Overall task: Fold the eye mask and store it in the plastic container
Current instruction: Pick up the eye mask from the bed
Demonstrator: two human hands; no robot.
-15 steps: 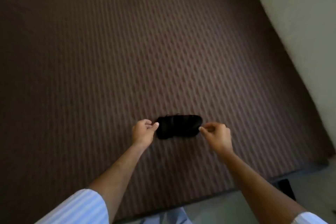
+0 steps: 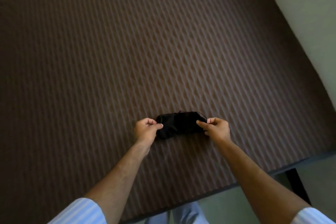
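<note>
A black eye mask [image 2: 180, 124] lies stretched sideways on the brown striped bed cover [image 2: 127, 51], near the bed's front edge. My left hand [image 2: 146, 129] pinches the mask's left end between thumb and fingers. My right hand [image 2: 217, 128] pinches its right end the same way. A thin strap shows along the mask's top edge. No plastic container is in view.
The bed's front edge [image 2: 227, 190] runs below my forearms, with pale floor beyond it. A dark bed leg [image 2: 296, 183] stands at the lower right. A light wall [image 2: 309, 14] borders the bed on the right.
Both hands have closed in slightly on the mask's ends and now grip them more firmly. The mask stays in the same place on the bed.
</note>
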